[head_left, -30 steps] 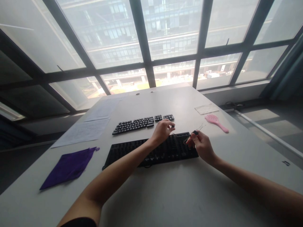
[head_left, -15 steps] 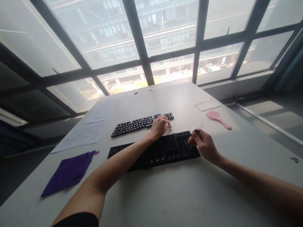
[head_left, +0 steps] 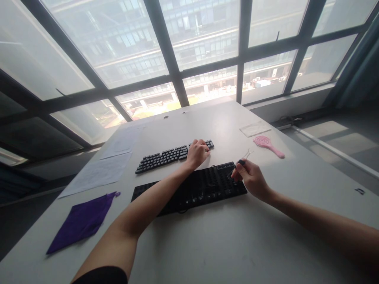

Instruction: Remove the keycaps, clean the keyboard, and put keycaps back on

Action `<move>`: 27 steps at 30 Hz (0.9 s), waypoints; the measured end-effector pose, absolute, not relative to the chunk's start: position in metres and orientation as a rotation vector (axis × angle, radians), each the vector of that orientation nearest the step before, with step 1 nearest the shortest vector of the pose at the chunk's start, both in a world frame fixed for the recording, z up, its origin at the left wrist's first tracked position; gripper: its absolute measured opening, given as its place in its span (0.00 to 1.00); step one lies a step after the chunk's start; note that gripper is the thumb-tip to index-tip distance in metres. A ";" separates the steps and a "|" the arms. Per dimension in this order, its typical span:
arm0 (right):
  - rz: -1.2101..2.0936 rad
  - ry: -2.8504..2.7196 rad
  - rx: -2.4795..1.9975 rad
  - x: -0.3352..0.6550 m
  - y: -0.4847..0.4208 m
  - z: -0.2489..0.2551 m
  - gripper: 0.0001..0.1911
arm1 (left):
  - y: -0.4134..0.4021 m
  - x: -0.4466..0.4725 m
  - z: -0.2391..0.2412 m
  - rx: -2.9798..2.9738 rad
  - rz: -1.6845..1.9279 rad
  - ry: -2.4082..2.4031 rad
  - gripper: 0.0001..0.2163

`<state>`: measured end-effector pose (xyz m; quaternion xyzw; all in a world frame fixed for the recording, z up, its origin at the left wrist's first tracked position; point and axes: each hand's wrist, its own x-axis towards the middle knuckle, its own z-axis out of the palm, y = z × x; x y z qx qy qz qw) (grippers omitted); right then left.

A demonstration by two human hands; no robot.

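A black keyboard base (head_left: pixel 201 191) lies in front of me, most of its keys off and the bare switch area dark. Behind it, loose black keycaps (head_left: pixel 162 159) are laid out in keyboard rows. My left hand (head_left: pixel 197 154) rests over the right part of these rows, fingers bent together; whatever is between them is hidden. My right hand (head_left: pixel 251 177) is closed around the black handle of a keycap puller (head_left: pixel 242 161), held at the base's right end. Its thin wire prongs point up and away from me. My left forearm crosses over the base.
A pink hairbrush (head_left: pixel 268 146) and a clear flat bag (head_left: pixel 254 129) lie at the right on the white table (head_left: pixel 189 252). On the left are a purple drawstring pouch (head_left: pixel 81 225) and paper sheets (head_left: pixel 100 169). Large windows (head_left: pixel 204 35) stand beyond.
The view has shifted slightly, so everything sits a little further left. My left hand is slightly further over the keycap rows; the right hand keeps its hold on the puller.
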<state>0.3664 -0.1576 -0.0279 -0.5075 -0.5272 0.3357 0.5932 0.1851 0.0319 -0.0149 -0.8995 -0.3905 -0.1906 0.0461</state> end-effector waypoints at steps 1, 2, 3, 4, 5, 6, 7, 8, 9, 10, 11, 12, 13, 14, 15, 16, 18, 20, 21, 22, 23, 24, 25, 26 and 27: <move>0.780 -1.229 -1.180 0.367 -0.157 -0.028 0.19 | 0.033 0.184 -0.015 -2.741 -0.590 -1.188 0.05; 0.779 -1.234 -1.181 0.367 -0.157 -0.029 0.18 | 0.034 0.184 -0.015 -2.738 -0.596 -1.184 0.05; 0.778 -1.237 -1.182 0.367 -0.157 -0.029 0.18 | 0.035 0.183 -0.016 -2.735 -0.599 -1.182 0.04; 0.777 -1.240 -1.182 0.368 -0.157 -0.029 0.18 | 0.036 0.182 -0.016 -2.731 -0.601 -1.179 0.04; 0.777 -1.240 -1.181 0.368 -0.157 -0.030 0.18 | 0.037 0.182 -0.016 -2.727 -0.603 -1.178 0.04; 0.778 -1.240 -1.181 0.368 -0.157 -0.030 0.18 | 0.038 0.181 -0.016 -2.723 -0.605 -1.178 0.05; 0.781 -1.240 -1.181 0.368 -0.157 -0.030 0.18 | 0.038 0.181 -0.016 -2.721 -0.605 -1.182 0.05; 0.784 -1.239 -1.182 0.368 -0.157 -0.030 0.18 | 0.039 0.181 -0.016 -2.721 -0.605 -1.187 0.05; 0.788 -1.238 -1.181 0.368 -0.158 -0.031 0.18 | 0.039 0.181 -0.016 -2.723 -0.604 -1.193 0.05; 0.791 -1.236 -1.179 0.367 -0.158 -0.031 0.18 | 0.040 0.181 -0.016 -2.728 -0.603 -1.199 0.05; 0.792 -1.235 -1.177 0.367 -0.158 -0.031 0.18 | 0.041 0.181 -0.015 -2.735 -0.606 -1.202 0.05; 0.790 -1.236 -1.173 0.367 -0.158 -0.031 0.18 | 0.041 0.181 -0.014 -2.740 -0.616 -1.205 0.05; 0.784 -1.237 -1.166 0.368 -0.158 -0.031 0.18 | 0.041 0.181 -0.012 -2.743 -0.634 -1.209 0.05; 0.774 -1.238 -1.154 0.369 -0.157 -0.030 0.17 | 0.040 0.180 -0.010 -2.740 -0.660 -1.215 0.05; 0.760 -1.240 -1.138 0.371 -0.156 -0.030 0.17 | 0.037 0.179 -0.007 -2.734 -0.691 -1.224 0.05; 0.742 -1.244 -1.123 0.374 -0.155 -0.028 0.16 | 0.033 0.179 -0.004 -2.727 -0.726 -1.232 0.05; 0.710 -1.268 -1.108 0.382 -0.151 -0.025 0.14 | 0.019 0.177 0.002 -2.734 -0.794 -1.220 0.06; 0.697 -1.322 -1.125 0.390 -0.147 -0.021 0.14 | -0.003 0.177 0.008 -2.804 -0.834 -1.158 0.07; 0.695 -1.357 -1.141 0.393 -0.146 -0.019 0.14 | -0.017 0.178 0.010 -2.864 -0.837 -1.113 0.07; 0.692 -1.396 -1.155 0.396 -0.145 -0.017 0.14 | -0.031 0.179 0.012 -2.937 -0.824 -1.067 0.07; 0.685 -1.439 -1.167 0.398 -0.144 -0.016 0.14 | -0.045 0.180 0.013 -3.003 -0.814 -1.036 0.07; 0.678 -1.483 -1.177 0.399 -0.144 -0.016 0.14 | -0.059 0.182 0.013 -3.059 -0.805 -1.022 0.07; 0.674 -1.526 -1.185 0.399 -0.145 -0.016 0.14 | -0.071 0.183 0.012 -3.105 -0.795 -1.020 0.07; 0.677 -1.565 -1.193 0.399 -0.145 -0.017 0.13 | -0.082 0.185 0.010 -3.144 -0.787 -1.021 0.08; 0.688 -1.596 -1.203 0.398 -0.146 -0.018 0.13 | -0.091 0.186 0.008 -3.174 -0.782 -1.028 0.08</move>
